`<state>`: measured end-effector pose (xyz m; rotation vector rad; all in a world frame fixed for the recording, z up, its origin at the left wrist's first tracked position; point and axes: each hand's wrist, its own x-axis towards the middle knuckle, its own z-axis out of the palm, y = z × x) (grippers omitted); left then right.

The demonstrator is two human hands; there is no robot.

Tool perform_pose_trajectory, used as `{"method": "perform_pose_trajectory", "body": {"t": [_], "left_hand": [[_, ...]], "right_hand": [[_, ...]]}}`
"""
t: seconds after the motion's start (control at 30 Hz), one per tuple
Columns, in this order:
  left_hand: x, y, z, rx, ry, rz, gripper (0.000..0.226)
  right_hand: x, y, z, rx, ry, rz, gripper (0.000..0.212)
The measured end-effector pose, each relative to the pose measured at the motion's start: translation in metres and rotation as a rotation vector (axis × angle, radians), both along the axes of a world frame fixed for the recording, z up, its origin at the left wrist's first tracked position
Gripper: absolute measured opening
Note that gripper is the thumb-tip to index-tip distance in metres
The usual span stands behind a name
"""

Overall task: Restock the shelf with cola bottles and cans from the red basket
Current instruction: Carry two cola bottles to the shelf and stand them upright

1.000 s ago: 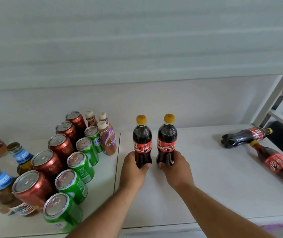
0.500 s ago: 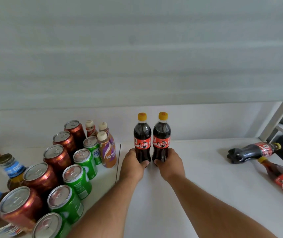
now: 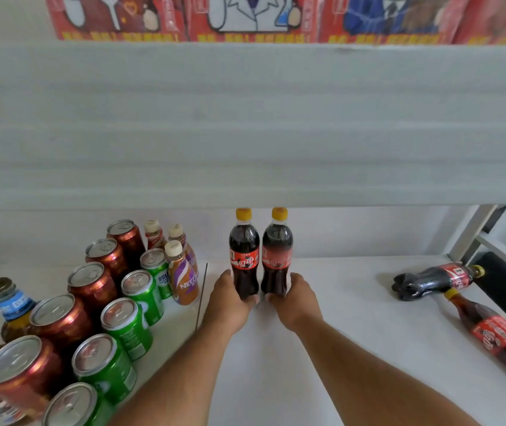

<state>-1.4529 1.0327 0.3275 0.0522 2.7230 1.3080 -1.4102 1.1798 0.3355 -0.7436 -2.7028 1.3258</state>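
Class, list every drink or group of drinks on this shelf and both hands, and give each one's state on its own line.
Left cola bottle: upright, held by left hand.
Right cola bottle: upright, held by right hand.
Two cola bottles at far right: lying down.
Red cans: upright, sealed.
Green cans: upright, sealed.
Coffee bottles: upright, capped.

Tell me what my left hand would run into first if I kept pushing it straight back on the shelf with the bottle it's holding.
Likely nothing before the white back wall: the shelf behind the left hand and its cola bottle looks bare. Depth is hard to judge.
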Motion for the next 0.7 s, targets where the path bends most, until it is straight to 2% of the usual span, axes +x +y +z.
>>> {"method": "perform_pose_trajectory", "body": {"t": [0.1, 0.27, 0.5, 0.7], "left_hand": [[0.019, -0.010, 0.007, -0.076, 0.036, -0.044, 0.049], [0.054, -0.037, 0.016, -0.310, -0.051, -0.116, 0.092], [0.121, -0.069, 0.040, -0.446, -0.093, -0.129, 0.083], [0.200, -0.081, 0.051, -0.516, -0.074, -0.018, 0.082]], "right_hand": [[0.017, 0.007, 0.006, 0.083, -0.107, 0.048, 0.071], [0.057, 0.007, 0.009, 0.331, -0.237, 0.209, 0.072], [0.099, -0.012, 0.021, 0.570, -0.263, 0.512, 0.085], [0.133, -0.041, 0.028, 0.635, -0.160, 0.743, 0.084]]}}
